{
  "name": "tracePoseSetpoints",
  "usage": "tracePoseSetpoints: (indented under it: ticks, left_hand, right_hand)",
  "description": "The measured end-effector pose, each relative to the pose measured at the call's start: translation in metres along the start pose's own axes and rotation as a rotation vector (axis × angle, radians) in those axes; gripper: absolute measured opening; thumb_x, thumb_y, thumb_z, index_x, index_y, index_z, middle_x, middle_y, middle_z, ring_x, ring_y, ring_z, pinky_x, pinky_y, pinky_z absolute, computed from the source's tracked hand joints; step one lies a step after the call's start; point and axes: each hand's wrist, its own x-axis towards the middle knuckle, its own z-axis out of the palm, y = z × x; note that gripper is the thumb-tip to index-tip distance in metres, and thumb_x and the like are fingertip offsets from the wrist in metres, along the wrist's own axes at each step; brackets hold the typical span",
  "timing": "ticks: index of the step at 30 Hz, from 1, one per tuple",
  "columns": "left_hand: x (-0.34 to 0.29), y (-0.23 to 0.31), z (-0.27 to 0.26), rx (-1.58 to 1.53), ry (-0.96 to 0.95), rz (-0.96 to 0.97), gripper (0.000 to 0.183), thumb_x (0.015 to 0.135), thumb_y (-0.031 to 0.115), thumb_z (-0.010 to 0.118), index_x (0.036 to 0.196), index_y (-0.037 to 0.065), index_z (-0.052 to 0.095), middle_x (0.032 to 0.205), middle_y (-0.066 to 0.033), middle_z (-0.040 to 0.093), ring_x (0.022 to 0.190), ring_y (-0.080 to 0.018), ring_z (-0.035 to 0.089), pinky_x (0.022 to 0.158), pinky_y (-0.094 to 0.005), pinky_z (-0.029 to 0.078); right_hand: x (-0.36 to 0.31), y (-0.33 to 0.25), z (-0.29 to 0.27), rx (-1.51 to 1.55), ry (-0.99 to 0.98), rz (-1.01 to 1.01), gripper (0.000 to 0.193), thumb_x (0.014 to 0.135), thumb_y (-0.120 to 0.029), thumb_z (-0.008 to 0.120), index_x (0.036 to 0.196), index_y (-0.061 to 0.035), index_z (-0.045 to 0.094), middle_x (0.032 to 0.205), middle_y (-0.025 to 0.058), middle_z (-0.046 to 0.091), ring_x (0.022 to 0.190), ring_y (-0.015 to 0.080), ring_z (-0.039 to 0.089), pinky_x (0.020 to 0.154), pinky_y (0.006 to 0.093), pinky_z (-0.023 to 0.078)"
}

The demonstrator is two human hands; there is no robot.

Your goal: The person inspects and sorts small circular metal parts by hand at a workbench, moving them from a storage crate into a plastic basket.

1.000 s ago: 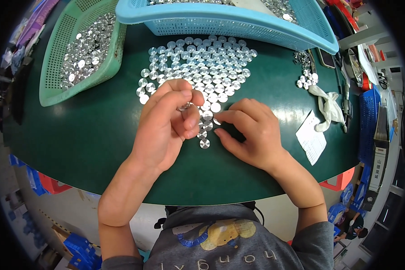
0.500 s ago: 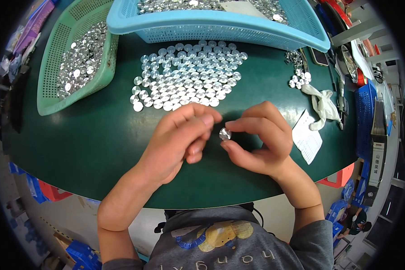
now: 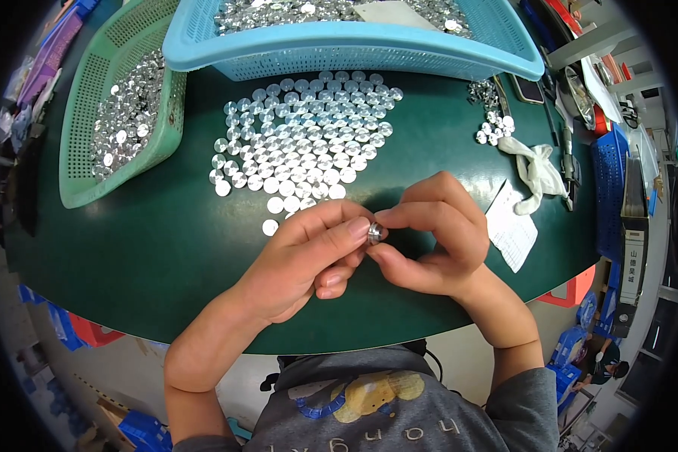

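The left hand (image 3: 297, 265) and right hand (image 3: 446, 242) were together above the green table (image 3: 166, 282), fingertips (image 3: 358, 227) pinched on one small metal disc (image 3: 375, 234). Further discs (image 3: 291, 159) lay grouped beyond, near a blue basket (image 3: 354, 34)

From where left hand (image 3: 301, 260) and right hand (image 3: 444, 245) meet, open lane over green table (image 3: 433, 132) at 1 o'clock, another at 6 between forearms (image 3: 222, 331). In the way: silver discs (image 3: 303, 147) at 11, blue basket (image 3: 354, 34) at 12, green basket (image 3: 169, 128) at 10. White glove (image 3: 536, 169) at 2, paper (image 3: 512, 233) at 3.
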Motion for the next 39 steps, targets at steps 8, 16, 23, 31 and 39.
tracePoseSetpoints:
  ticks: [8, 16, 23, 31, 39]
  left_hand:
    - [0.001, 0.0, 0.0, 0.028, -0.029, 0.05, 0.019, 0.09, 0.024, 0.051, 0.09, 0.005, 0.049, 0.072, 0.0021, 0.045, 0.052, -0.0011, 0.035, 0.043, -0.0163, 0.029]
    - [0.0, -0.001, -0.002, -0.044, -0.037, 0.043, 0.018, 0.091, 0.023, 0.048, 0.09, 0.005, 0.048, 0.071, -0.0001, 0.045, 0.051, -0.0021, 0.035, 0.042, -0.017, 0.03]
    - [0.002, -0.003, 0.0, 0.016, -0.032, 0.083, 0.018, 0.09, 0.024, 0.05, 0.09, 0.006, 0.048, 0.073, -0.0006, 0.048, 0.051, -0.0024, 0.037, 0.043, -0.0174, 0.031]
    - [0.001, 0.012, -0.017, -0.088, 0.251, 0.458, 0.009, 0.084, 0.014, 0.051, 0.085, 0.006, 0.048, 0.083, -0.008, 0.054, 0.054, -0.0068, 0.043, 0.044, -0.0199, 0.034]
    - [-0.001, 0.012, -0.018, -0.141, 0.299, 0.425, 0.01, 0.083, 0.014, 0.049, 0.09, 0.007, 0.048, 0.085, -0.0082, 0.054, 0.057, -0.0097, 0.046, 0.046, -0.0219, 0.037]
  right_hand:
    - [0.0, -0.002, -0.001, 0.031, -0.012, 0.025, 0.024, 0.052, -0.012, 0.074, 0.072, -0.0066, 0.061, 0.066, 0.0051, 0.053, 0.056, 0.0171, 0.052, 0.048, 0.0272, 0.038]
    - [0.0, -0.002, -0.002, 0.035, -0.021, 0.032, 0.023, 0.053, -0.013, 0.074, 0.072, -0.0065, 0.061, 0.066, 0.0053, 0.053, 0.056, 0.0173, 0.052, 0.048, 0.0273, 0.038]
    - [-0.001, -0.001, -0.002, 0.035, -0.031, 0.014, 0.024, 0.055, -0.013, 0.073, 0.075, -0.0059, 0.061, 0.067, 0.0057, 0.054, 0.057, 0.0181, 0.052, 0.048, 0.0274, 0.038]
    - [-0.008, 0.007, 0.012, -0.166, -0.356, 0.12, 0.031, 0.062, -0.01, 0.067, 0.092, -0.0118, 0.062, 0.078, 0.0009, 0.05, 0.069, 0.0192, 0.051, 0.058, 0.0319, 0.038]
    - [-0.006, 0.004, 0.014, -0.268, -0.431, 0.028, 0.025, 0.061, -0.011, 0.067, 0.085, -0.0113, 0.061, 0.076, 0.0008, 0.049, 0.067, 0.0183, 0.05, 0.057, 0.0312, 0.037]
